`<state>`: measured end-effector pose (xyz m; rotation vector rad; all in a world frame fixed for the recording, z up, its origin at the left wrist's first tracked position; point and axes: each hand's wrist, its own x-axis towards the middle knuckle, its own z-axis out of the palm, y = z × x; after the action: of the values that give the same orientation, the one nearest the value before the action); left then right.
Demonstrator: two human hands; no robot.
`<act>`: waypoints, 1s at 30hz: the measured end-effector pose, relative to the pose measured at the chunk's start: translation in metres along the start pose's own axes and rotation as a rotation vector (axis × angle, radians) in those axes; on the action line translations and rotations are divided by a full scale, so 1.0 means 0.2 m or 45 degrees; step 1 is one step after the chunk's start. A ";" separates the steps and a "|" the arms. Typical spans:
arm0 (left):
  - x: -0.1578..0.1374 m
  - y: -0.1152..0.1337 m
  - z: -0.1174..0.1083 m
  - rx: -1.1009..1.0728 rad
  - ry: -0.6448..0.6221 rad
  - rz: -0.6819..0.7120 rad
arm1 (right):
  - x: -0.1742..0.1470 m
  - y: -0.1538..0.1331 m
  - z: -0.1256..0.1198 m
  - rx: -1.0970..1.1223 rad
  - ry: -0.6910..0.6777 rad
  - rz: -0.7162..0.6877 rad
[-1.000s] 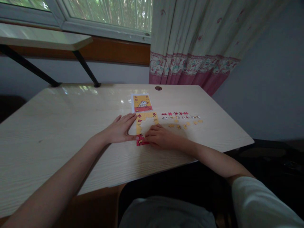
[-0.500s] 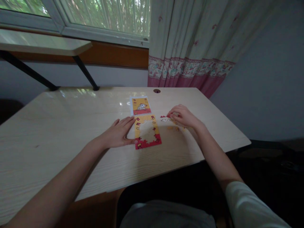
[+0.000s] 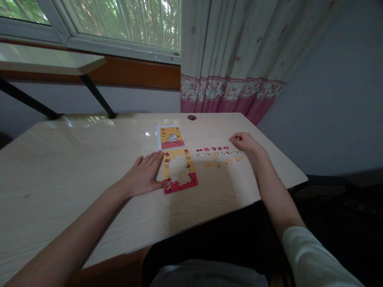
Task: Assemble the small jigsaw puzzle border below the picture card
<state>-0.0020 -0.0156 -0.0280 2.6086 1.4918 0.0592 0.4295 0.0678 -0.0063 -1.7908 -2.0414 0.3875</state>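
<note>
My left hand [image 3: 143, 175] lies flat and open, its fingertips and thumb on the left edge of a partly assembled jigsaw puzzle [image 3: 180, 186]. The puzzle is a yellow and red border around a bare middle. Above it lies a reference picture [image 3: 172, 137] of a white animal on yellow and red. To the right, loose puzzle pieces are laid in rows: red pieces [image 3: 213, 149] at the top, white pieces [image 3: 221, 153] below them, yellow pieces [image 3: 218, 164] lowest. My right hand [image 3: 243, 141] is closed in a pinch beyond the right end of the red row; what its fingertips hold, if anything, cannot be made out.
The pale wooden table [image 3: 89, 171] has a round cable hole [image 3: 192, 117] near its back edge. A raised shelf [image 3: 50, 59] on black legs stands at the back left. Behind the table hang curtains [image 3: 227, 59] beside a window [image 3: 125, 24].
My right hand has moved right, away from the left part of the piece rows, uncovering more of them. My left hand stays on the puzzle edge. The view has shifted slightly.
</note>
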 end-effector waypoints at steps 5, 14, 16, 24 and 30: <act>0.01 0.01 0.00 -0.003 -0.007 -0.029 | 0.02 -0.18 0.08 -0.041 -0.061 -0.291; 0.00 0.01 -0.02 -0.048 -0.022 -0.029 | 0.04 -0.37 0.22 -0.198 -0.122 -0.608; 0.00 0.00 -0.02 -0.080 -0.040 -0.020 | 0.04 -0.37 0.22 -0.235 -0.147 -0.626; 0.00 -0.02 -0.02 -0.120 -0.065 -0.008 | 0.04 -0.38 0.22 -0.303 -0.157 -0.615; 0.00 -0.01 -0.02 -0.094 -0.088 -0.017 | 0.06 -0.39 0.24 -0.169 -0.183 -0.573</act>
<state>-0.0048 -0.0145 -0.0237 2.5161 1.4558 0.0213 0.3374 0.0702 -0.0116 -1.3413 -2.5393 0.2552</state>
